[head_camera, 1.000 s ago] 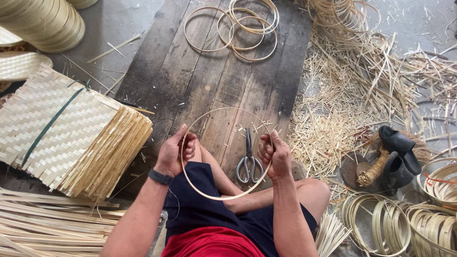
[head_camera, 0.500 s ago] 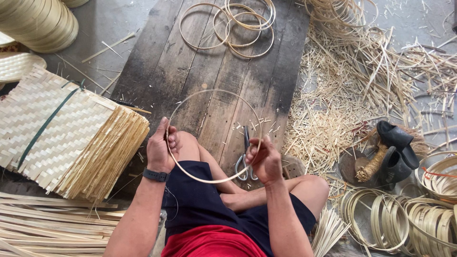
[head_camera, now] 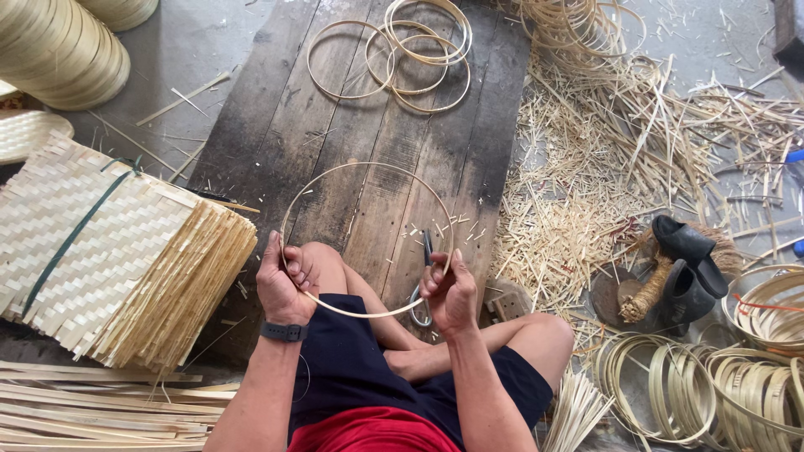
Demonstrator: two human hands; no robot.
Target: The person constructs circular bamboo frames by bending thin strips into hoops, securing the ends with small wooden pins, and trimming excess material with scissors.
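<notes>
I sit cross-legged in front of a dark wooden board [head_camera: 352, 134]. Both hands hold a thin bamboo hoop [head_camera: 368, 167] above the board and my knees. My left hand [head_camera: 283, 285] grips the hoop's left side; a dark band is on that wrist. My right hand [head_camera: 448, 289] pinches the hoop's right side. Scissors [head_camera: 423, 289] lie on the board just under my right hand, partly hidden by it. Several finished hoops [head_camera: 402, 54] lie at the board's far end.
A stack of woven bamboo mats [head_camera: 109, 251] tied with a green strap lies at left, with flat strips [head_camera: 92, 410] below it. Rolled bamboo coils [head_camera: 59, 50] sit top left. Loose shavings [head_camera: 603, 167] cover the right; black boots [head_camera: 687, 268] and hoop bundles [head_camera: 729, 385] sit lower right.
The hoop has been raised and shifted left in my hands, now wider and rounder to the camera. My hands have slid along its rim; the view has moved slightly.
</notes>
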